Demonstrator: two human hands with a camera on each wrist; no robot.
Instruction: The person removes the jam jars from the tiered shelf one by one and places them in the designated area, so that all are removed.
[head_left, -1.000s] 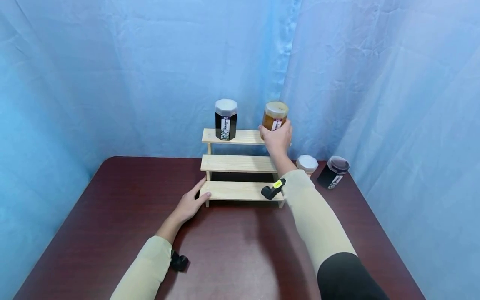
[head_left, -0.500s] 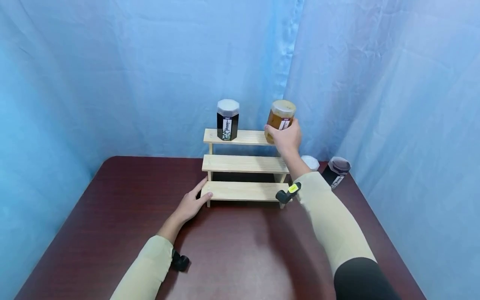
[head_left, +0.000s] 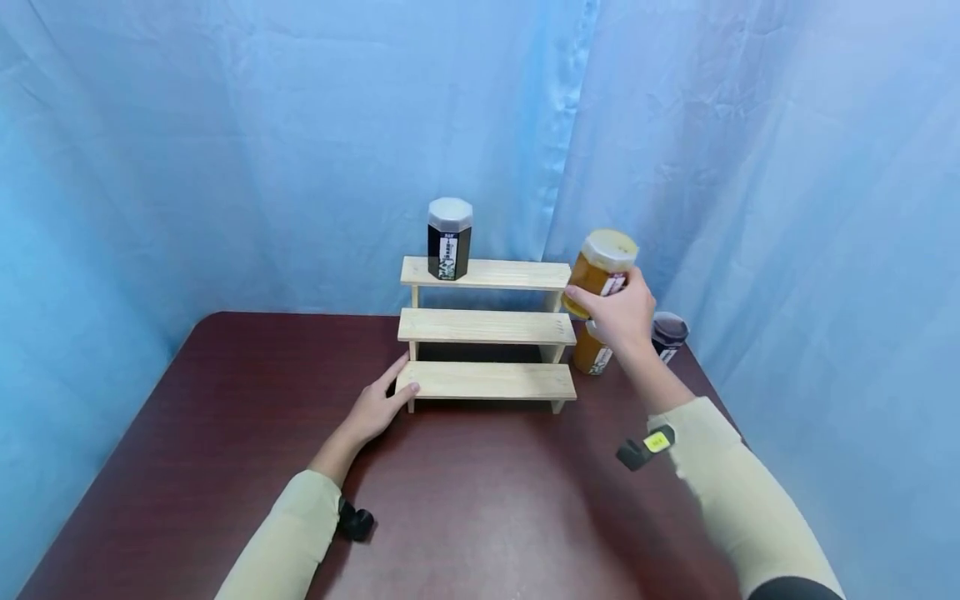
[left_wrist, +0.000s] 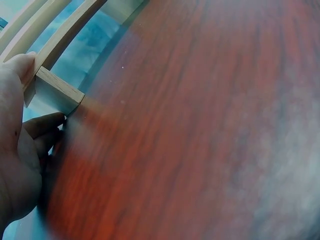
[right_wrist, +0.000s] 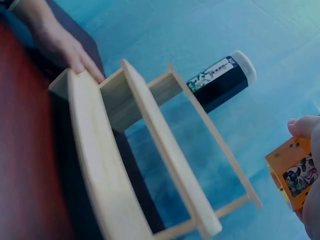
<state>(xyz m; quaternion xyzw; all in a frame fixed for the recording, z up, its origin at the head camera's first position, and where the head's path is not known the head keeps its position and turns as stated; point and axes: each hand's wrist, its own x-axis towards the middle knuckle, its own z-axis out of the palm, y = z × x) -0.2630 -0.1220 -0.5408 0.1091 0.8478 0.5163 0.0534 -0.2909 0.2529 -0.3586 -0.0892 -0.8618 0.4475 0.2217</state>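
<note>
My right hand [head_left: 618, 308] grips an amber honey jar [head_left: 591, 279] with a whitish lid, tilted in the air just right of the top step. In the right wrist view the jar [right_wrist: 292, 170] shows an orange side and a patterned label. A three-step wooden display stand [head_left: 486, 327] stands on the table. My left hand [head_left: 375, 408] grips the left end of its lowest step, thumb on the board and fingers by the side. The left wrist view shows the thumb [left_wrist: 22, 65] against the board's edge. A dark jar [head_left: 448, 242] with a white lid stands upright on the top step's left part.
Right of the stand, a second amber jar [head_left: 590, 352] stands on the table, partly hidden by the held jar and hand. Behind my right wrist is another dark jar [head_left: 667, 333], near the right edge of the dark red table [head_left: 465, 500]. Blue curtains [head_left: 300, 150] hang behind.
My right hand has lifted the amber jar off the top step and carried it right and lower, tilting it. The left hand stays on the stand.
</note>
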